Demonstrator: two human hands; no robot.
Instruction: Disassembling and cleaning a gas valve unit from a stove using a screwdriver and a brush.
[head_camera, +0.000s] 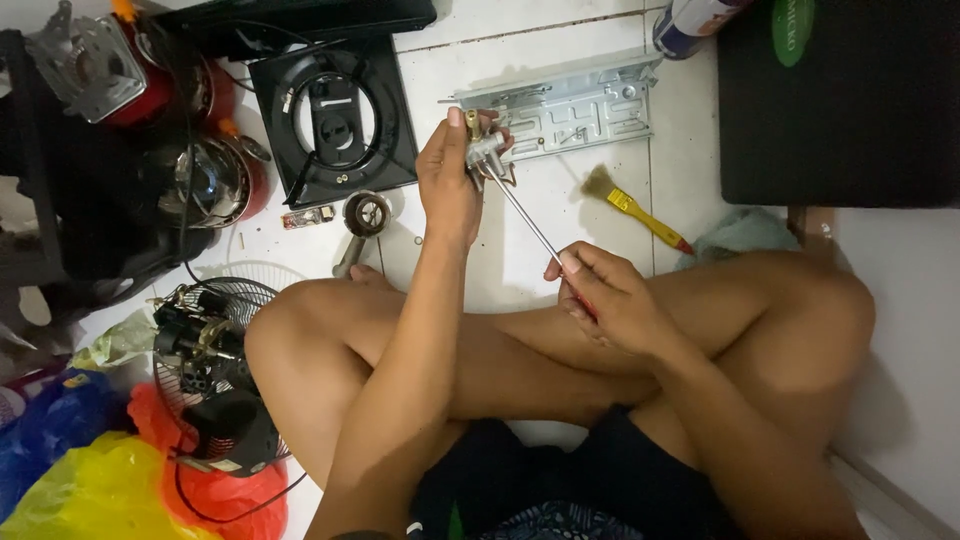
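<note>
Far left of centre on white tiled floor (600, 60): square black stove top with round opening (335, 120). Right of it, flat grey perforated metal bracket (570, 108). Nearer, yellow-handled paintbrush with tan bristles (632, 208). Near left: round wire fan grille with black motor (205, 340), plus crumpled yellow plastic bag (95, 492). Far right: large black box (835, 100).

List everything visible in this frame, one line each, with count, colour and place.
valve part: 1, metal and brass, in left hand
screwdriver: 1, red handle, in right hand
metal bracket: 1, grey, floor top centre
brush: 1, yellow handle, right of centre
stove top: 1, black, upper left
burner piece: 1, dark metal, below stove top
fan: 1, black, lower left
plastic bags: several, yellow, blue, red, bottom left
left hand: 1
right hand: 1
</note>
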